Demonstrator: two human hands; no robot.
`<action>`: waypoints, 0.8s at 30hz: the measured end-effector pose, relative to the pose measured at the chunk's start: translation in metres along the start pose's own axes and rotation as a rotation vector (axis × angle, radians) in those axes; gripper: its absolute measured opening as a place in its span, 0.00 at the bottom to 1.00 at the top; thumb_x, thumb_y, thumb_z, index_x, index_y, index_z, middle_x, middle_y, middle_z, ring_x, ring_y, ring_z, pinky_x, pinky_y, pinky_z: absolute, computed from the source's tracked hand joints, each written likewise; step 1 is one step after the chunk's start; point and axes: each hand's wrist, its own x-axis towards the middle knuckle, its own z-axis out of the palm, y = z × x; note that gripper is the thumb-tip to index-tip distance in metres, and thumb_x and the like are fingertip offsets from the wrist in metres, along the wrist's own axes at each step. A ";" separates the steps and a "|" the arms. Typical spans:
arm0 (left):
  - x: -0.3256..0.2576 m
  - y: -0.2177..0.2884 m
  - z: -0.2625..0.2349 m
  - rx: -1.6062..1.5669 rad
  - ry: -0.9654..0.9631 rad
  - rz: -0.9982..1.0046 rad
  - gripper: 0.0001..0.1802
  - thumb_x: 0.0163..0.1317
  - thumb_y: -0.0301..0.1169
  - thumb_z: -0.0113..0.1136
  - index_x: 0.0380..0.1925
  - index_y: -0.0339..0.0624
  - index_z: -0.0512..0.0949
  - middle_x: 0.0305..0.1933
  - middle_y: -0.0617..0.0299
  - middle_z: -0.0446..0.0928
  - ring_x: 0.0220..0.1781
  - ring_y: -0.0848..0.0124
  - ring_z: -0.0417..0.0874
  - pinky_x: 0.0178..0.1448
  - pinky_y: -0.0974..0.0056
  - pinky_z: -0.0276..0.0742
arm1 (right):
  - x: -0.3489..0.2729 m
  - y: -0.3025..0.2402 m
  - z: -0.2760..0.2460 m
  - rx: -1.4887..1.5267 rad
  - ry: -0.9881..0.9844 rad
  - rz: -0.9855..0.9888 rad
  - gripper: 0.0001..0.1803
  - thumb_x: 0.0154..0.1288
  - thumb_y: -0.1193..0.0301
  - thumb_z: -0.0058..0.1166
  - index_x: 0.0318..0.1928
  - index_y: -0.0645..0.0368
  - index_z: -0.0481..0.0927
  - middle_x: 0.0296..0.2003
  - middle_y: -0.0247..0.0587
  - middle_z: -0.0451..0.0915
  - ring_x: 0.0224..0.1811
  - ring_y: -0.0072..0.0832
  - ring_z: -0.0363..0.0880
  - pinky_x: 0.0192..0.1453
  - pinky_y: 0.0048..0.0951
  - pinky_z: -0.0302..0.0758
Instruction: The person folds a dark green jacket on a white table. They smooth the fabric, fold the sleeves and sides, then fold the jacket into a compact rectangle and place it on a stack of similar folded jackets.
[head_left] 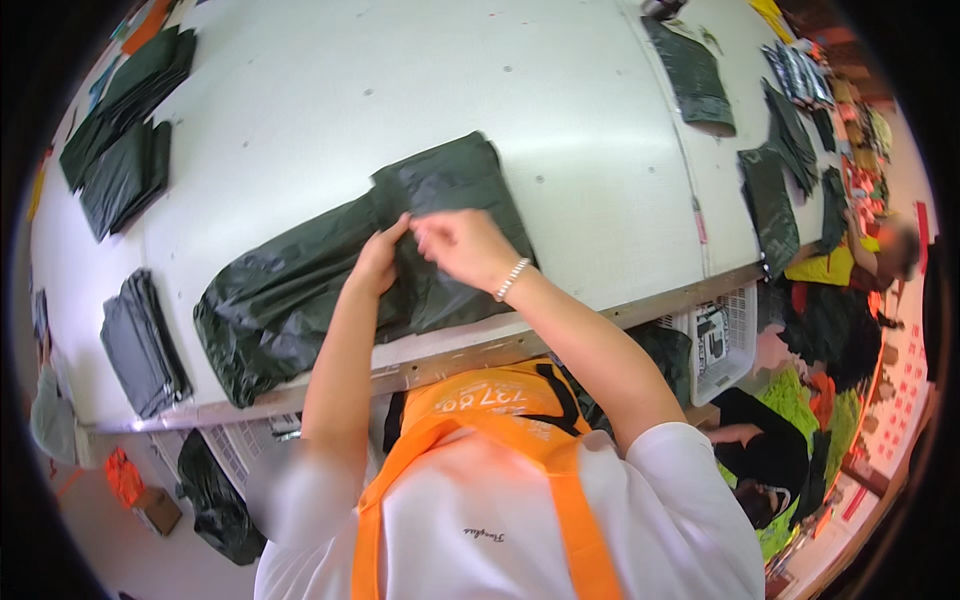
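Note:
A dark green, glossy garment [290, 290] lies partly folded along the table's near edge, its right part doubled into a squarish panel [455, 185]. My left hand [378, 260] is closed in a pinch on the fabric near the fold. Close beside its fingertips, my right hand [466, 244] is held over the panel with curled fingers, slightly blurred. What the right fingers hold, if anything, is too small to make out.
Folded dark green garments [145, 345] and stacks [125, 175] lie at the left. More garments [768, 205] are at the right. White crates [724, 340] stand below the table edge. A co-worker in black [755, 445] is at lower right, another person in yellow [835, 265] beyond.

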 end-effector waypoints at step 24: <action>0.005 -0.013 -0.029 -0.035 -0.117 0.081 0.28 0.55 0.21 0.59 0.58 0.33 0.66 0.55 0.51 0.73 0.54 0.56 0.76 0.58 0.55 0.73 | 0.081 0.086 -0.079 -0.166 0.661 -0.343 0.17 0.61 0.64 0.52 0.46 0.60 0.78 0.50 0.46 0.77 0.54 0.44 0.72 0.60 0.41 0.66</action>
